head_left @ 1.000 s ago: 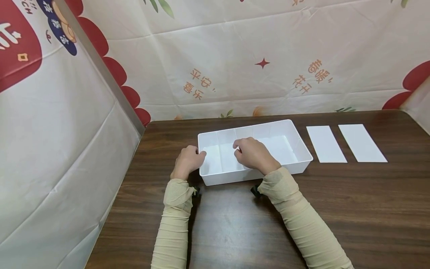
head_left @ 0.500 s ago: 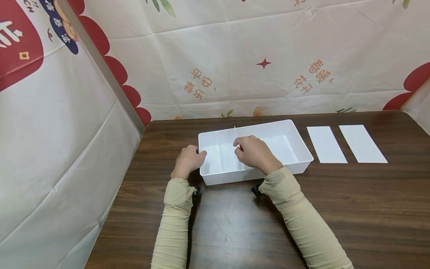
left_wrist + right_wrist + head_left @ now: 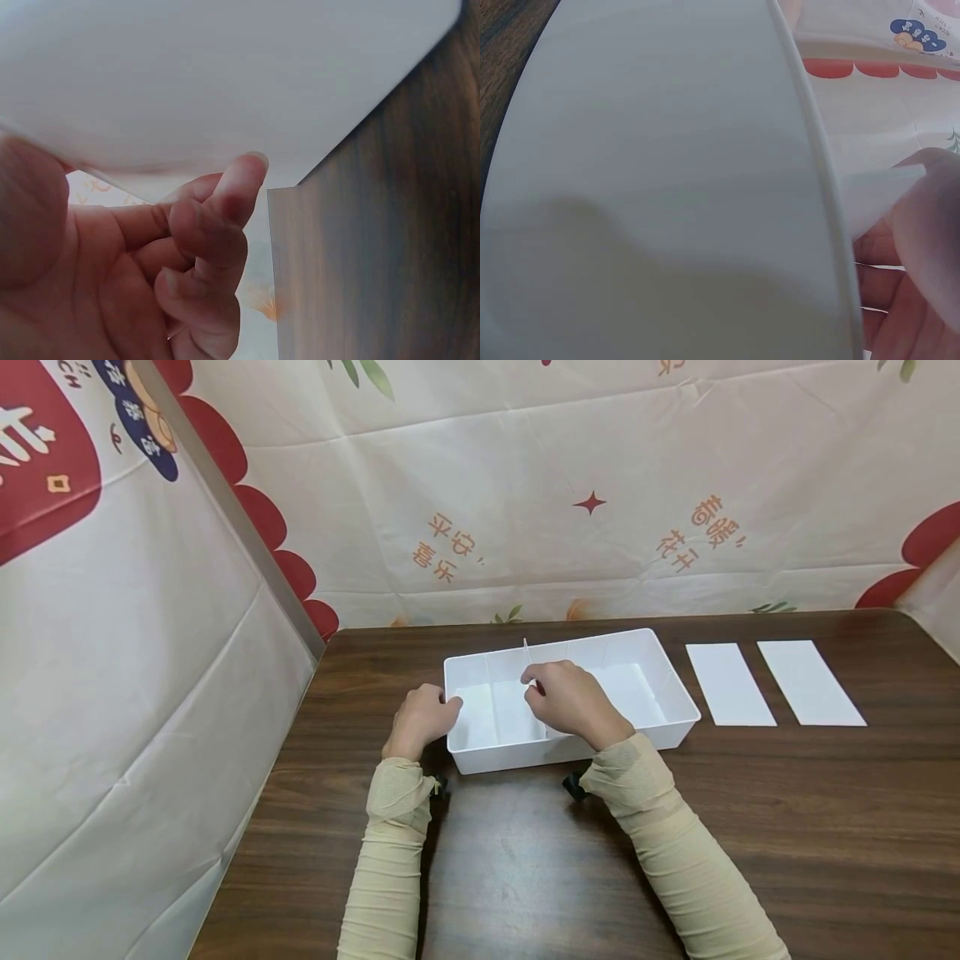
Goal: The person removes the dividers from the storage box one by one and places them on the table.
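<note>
Head view, backdrop [image 3: 525,485] Chinese lettering mirrored, unreadable

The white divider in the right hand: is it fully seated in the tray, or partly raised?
Partly raised: the divider's far end stands above the tray's rim.

We see a white tray [image 3: 678,703] with white dividers [image 3: 492,710] on a dark brown wood-grain table [image 3: 750,827]. At three o'clock of the tray lie two plain white sheets [image 3: 730,683]. Both sleeves [image 3: 386,860] are beige. The backdrop [image 3: 525,485] at twelve o'clock is cream, printed with red scallops, a red star, orange characters and green leaves; at nine o'clock it carries a navy and red patch.
</note>
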Tool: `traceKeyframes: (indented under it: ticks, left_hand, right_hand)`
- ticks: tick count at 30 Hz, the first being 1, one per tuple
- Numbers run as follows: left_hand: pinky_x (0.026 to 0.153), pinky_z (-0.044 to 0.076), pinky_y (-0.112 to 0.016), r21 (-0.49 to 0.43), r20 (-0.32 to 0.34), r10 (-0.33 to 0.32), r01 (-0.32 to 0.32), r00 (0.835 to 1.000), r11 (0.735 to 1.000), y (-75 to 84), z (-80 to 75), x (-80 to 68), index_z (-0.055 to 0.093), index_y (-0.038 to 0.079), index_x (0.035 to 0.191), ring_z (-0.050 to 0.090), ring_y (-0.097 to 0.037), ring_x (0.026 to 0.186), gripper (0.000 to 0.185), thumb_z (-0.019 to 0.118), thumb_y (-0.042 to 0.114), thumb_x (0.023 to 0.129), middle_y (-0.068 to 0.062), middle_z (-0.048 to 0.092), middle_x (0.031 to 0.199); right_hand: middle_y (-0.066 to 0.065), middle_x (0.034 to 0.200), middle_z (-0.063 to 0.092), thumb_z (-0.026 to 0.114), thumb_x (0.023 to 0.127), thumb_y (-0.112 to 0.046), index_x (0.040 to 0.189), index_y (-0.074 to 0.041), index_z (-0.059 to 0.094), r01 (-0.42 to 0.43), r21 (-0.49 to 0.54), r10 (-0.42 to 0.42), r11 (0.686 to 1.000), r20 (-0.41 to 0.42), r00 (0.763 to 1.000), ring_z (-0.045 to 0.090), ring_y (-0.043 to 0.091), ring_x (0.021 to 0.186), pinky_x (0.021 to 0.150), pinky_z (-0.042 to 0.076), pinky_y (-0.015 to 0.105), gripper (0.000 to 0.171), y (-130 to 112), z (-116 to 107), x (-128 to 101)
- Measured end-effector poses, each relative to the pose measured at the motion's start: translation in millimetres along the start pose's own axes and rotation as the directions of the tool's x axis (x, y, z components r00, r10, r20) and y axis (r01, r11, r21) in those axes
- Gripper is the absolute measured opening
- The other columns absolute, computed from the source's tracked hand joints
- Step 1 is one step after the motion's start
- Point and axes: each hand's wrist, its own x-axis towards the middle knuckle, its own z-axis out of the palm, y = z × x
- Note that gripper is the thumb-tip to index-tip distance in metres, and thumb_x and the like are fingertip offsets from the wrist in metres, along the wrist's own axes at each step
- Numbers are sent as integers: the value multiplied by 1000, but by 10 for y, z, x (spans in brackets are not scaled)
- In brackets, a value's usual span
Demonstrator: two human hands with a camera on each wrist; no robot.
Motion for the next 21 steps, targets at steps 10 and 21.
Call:
traceKeyframes:
  ticks: [10,21]
  left_hand:
    - [60,41,-35,4,0,5,-5,1000,1000,2,-10,2,63,6,89,54,-23,71,34,48,36,97,-10,59,82]
    - [60,41,-35,7,-8,8,-8,1000,1000,-5,4,14,64,7,89,55,-24,73,34,49,36,96,-9,60,82]
  right_hand:
    - [0,58,47,52,89,-5,107,0,72,18,15,-17,1000,-22,1000,39,13,51,50,33,29,28,-8,-24,-9]
    - [1,63,53,52,87,-5,104,-1,73,42,6,-42,999,-55,998,44,14,57,54,38,31,27,-15,-27,-14]
